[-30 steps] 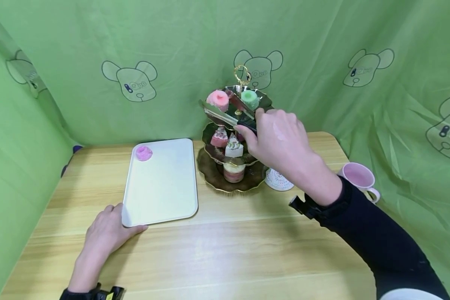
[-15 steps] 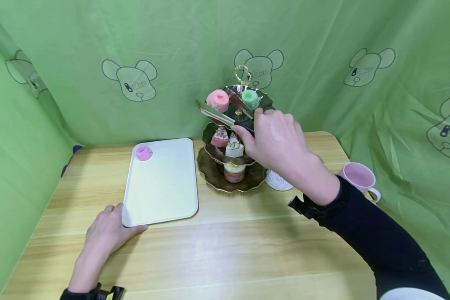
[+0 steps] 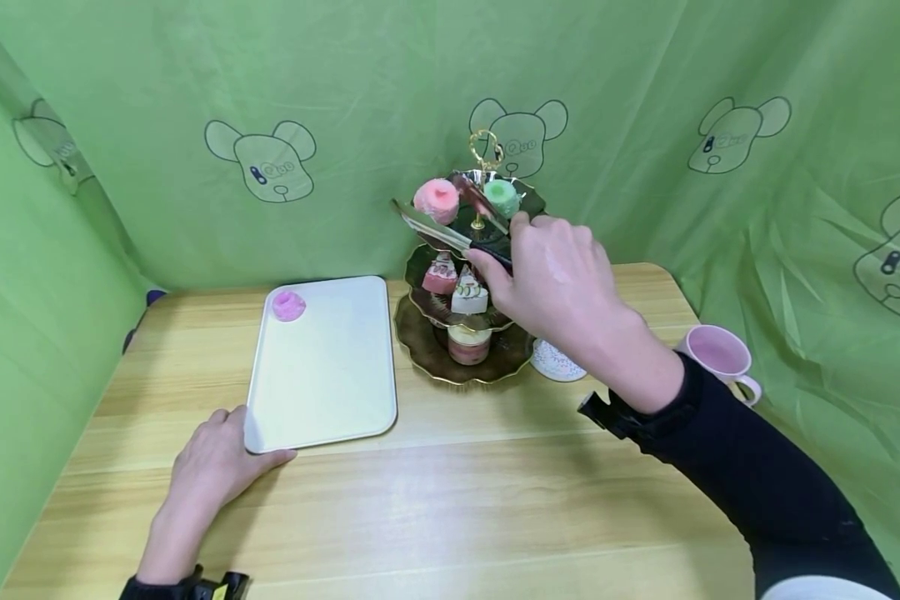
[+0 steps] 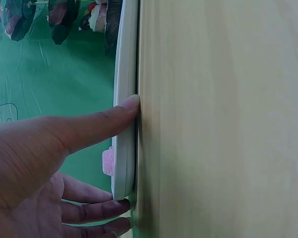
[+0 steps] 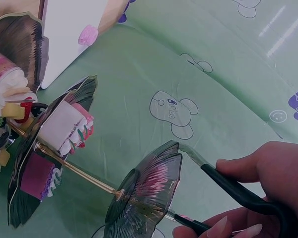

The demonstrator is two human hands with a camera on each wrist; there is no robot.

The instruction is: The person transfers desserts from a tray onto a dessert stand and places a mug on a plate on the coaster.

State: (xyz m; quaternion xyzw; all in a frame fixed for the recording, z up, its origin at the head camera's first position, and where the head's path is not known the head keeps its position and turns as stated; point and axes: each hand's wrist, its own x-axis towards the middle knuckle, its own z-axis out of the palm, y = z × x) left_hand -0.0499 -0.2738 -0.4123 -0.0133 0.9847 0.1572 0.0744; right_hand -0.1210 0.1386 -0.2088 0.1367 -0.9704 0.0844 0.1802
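My right hand [image 3: 566,271] grips the black handles of metal tongs [image 3: 438,233]. Their two arms stand apart over the top tier of a three-tiered dark cake stand [image 3: 426,354], one on either side of a round pink cake [image 3: 437,202]. A round green cake [image 3: 502,198] sits beside it on that tier. In the right wrist view the tier [image 5: 151,186] hides the tongs' far ends. My left hand [image 3: 212,462] holds the near left corner of a white tray [image 3: 322,375], thumb along the near edge [image 4: 126,119]. A purple flower-shaped piece [image 3: 288,306] lies at the tray's far left corner.
Cake wedges [image 3: 468,292] fill part of the middle tier; a layered round cake [image 3: 468,344] sits on the bottom one. Right of the stand are a white speckled dish [image 3: 558,361], partly behind my wrist, and a pink mug [image 3: 716,354]. Green cloth [image 3: 367,125] surrounds the table.
The tongs' left arm has shifted slightly left, so the arms stand a little wider around the pink cake. The left hand and tray have stayed in place.
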